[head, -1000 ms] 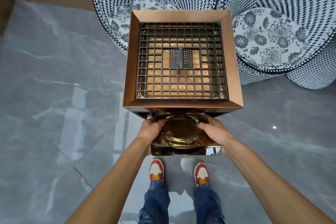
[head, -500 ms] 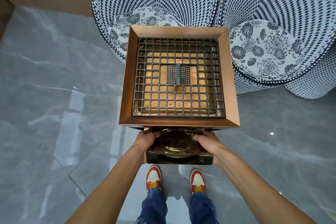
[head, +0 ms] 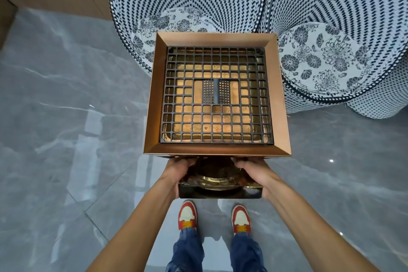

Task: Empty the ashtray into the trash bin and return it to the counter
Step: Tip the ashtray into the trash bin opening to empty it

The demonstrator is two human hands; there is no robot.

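Both hands are clamped on the sides of a dark, glossy square tray: the left hand (head: 176,172) grips its left edge with the fingers curled in over the top, and the right hand (head: 254,171) grips the right edge the same way, the two held apart by the tray's width. The tray (head: 220,192) carries a round brass-coloured ashtray (head: 217,180) in its middle, with brownish debris around the bowl, and its far end sits under the overhanging front rim of a copper-coloured square bin (head: 217,95), so how far in it reaches is hidden. The near end of the tray sticks out toward the person, level or nearly so, above the floor. The bin's top is a sloped copper frame around a black metal grid (head: 217,95), with a small perforated plate (head: 216,91) set at the centre of the grid and a yellowish, stained pan showing through the openings. Below the tray, two red-and-white shoes (head: 187,215) and blue jeans cuffs stand on a grey marble floor (head: 66,117), toes pointing at the bin. Behind the bin, touching or just beside it, are two woven blue-and-white chairs, the left chair (head: 187,0) and the right chair (head: 344,17), each with a floral cushion.
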